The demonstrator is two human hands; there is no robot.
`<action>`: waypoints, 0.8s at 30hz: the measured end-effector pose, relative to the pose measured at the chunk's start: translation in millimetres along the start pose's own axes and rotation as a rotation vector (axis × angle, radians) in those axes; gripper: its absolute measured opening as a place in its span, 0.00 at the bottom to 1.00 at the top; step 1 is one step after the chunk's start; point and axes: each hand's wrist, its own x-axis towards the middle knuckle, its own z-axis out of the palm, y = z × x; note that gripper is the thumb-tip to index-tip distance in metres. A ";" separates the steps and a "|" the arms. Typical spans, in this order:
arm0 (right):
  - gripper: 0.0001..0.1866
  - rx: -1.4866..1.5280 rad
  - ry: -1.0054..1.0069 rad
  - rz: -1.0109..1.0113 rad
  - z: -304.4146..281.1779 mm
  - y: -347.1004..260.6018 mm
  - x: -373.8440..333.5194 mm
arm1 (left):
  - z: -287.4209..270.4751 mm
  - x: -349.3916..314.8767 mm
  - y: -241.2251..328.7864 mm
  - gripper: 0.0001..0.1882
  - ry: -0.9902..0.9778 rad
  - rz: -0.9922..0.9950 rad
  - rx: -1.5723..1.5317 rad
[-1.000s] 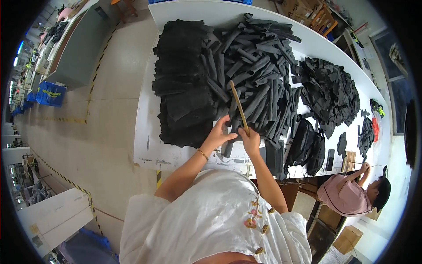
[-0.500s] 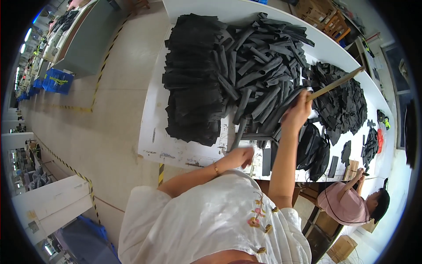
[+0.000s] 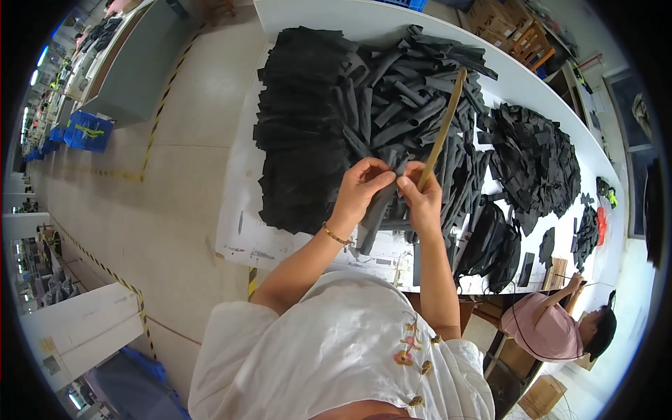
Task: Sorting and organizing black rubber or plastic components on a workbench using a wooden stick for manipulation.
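Note:
Both hands meet over the near side of a pile of black fabric tubes (image 3: 406,105). My left hand (image 3: 360,187) pinches the end of one black fabric tube (image 3: 380,206) between thumb and fingers. Right beside it, my right hand (image 3: 423,199) pinches the same tube's end. A slim wooden stick (image 3: 448,122) is also in my right hand, slanting up and away over the pile. Exactly how the fingertips grip the tube's end is partly hidden.
Flat black pieces (image 3: 301,133) lie stacked left of the tubes. A heap of small black pieces (image 3: 535,164) and a black bag (image 3: 490,241) are to the right. The white table (image 3: 241,234) has a raised far edge. A person in pink (image 3: 542,325) works at lower right.
My right hand has come back left from the pile's right side, with the stick now pointing more upright. My left hand has reached forward, and both now pinch a fabric tube.

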 end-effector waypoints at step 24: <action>0.11 -1.005 0.007 -0.210 -76.9 8.2 36.3 | -149.8 64.8 -36.8 0.10 0.077 0.255 1.710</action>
